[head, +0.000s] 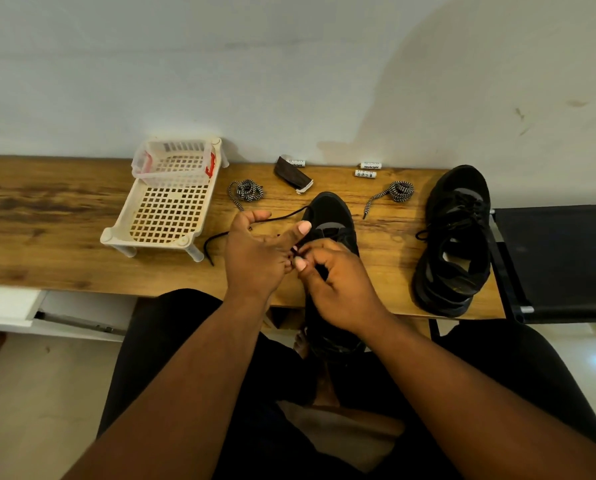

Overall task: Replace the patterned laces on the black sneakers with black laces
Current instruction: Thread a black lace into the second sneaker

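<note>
Black suede fills the centre of my view: one sneaker (334, 220) lies toe-up across the near edge of the wooden table (47, 216), its heel hanging over toward my lap. My left hand (255, 254) holds the black lace (282, 216) looped between thumb and curled fingers, and the lace's loose end trails off to the left across the wood. My right hand (338, 282) pinches the same lace just over the sneaker's tongue, fingertips touching those of the left.

At the right of the frame the second sneaker (456, 237) rests on the table with black laces in its eyelets. Two patterned laces lie coiled toward the back: one (246, 192) above my left hand, the other (393, 194) between the two sneakers. At the upper left stands a white lattice tray (165, 209) with a small clear basket (175, 161) on its far end.
</note>
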Demonstrator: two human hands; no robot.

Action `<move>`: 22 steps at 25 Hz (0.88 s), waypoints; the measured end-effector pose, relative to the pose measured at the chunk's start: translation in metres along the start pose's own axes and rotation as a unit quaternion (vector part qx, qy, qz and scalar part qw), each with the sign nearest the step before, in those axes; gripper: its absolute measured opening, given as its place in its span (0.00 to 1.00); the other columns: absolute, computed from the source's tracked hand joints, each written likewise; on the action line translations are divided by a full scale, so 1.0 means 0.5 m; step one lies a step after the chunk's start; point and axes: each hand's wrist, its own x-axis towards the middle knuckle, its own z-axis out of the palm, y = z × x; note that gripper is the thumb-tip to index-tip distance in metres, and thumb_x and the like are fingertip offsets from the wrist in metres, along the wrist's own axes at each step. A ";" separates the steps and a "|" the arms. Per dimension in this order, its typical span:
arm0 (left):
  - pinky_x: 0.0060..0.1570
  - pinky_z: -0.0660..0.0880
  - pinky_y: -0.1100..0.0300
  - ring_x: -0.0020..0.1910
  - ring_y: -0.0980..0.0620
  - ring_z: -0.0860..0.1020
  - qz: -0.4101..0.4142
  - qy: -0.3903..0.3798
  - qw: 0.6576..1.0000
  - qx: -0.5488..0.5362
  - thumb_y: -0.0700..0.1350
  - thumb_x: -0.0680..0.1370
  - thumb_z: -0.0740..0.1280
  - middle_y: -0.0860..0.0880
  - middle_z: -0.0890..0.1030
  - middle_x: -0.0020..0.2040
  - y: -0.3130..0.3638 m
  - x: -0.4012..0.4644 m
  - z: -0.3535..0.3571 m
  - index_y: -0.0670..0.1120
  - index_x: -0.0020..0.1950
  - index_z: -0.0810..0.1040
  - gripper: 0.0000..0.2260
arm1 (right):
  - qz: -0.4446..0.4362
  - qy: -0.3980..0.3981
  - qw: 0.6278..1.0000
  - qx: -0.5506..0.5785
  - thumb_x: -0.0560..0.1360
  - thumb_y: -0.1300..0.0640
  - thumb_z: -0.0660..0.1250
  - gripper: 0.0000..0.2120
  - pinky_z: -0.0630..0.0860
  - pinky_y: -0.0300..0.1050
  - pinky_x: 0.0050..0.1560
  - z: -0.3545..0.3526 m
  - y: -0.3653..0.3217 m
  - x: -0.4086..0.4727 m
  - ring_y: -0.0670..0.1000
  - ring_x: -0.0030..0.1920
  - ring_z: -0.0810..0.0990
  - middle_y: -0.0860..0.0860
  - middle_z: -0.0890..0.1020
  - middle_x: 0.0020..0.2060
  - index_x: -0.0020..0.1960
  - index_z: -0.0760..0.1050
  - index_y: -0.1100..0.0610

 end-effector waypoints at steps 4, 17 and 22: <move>0.33 0.82 0.47 0.33 0.41 0.81 0.065 0.061 0.996 0.024 0.50 0.69 0.83 0.34 0.82 0.39 -0.019 0.034 -0.015 0.56 0.52 0.75 0.20 | 0.038 -0.018 0.999 0.027 0.86 0.49 0.58 0.18 0.73 0.44 0.38 -0.063 0.008 0.019 0.48 0.36 0.78 0.50 0.79 0.35 0.42 0.76 0.56; 0.58 0.80 0.52 0.57 0.54 0.83 0.204 -0.321 0.913 0.145 0.59 0.81 0.65 0.51 0.85 0.56 -0.033 0.030 0.041 0.47 0.63 0.82 0.19 | -0.088 0.066 0.991 -0.075 0.78 0.55 0.69 0.05 0.76 0.44 0.37 -0.097 0.029 0.041 0.46 0.38 0.80 0.47 0.83 0.37 0.44 0.83 0.53; 0.36 0.75 0.69 0.33 0.65 0.80 0.195 -0.281 0.917 0.205 0.43 0.79 0.74 0.60 0.83 0.34 -0.030 0.056 0.029 0.43 0.50 0.87 0.05 | -0.013 0.068 0.994 -0.078 0.76 0.56 0.75 0.02 0.79 0.41 0.39 -0.113 0.045 0.042 0.42 0.38 0.81 0.42 0.83 0.37 0.45 0.84 0.49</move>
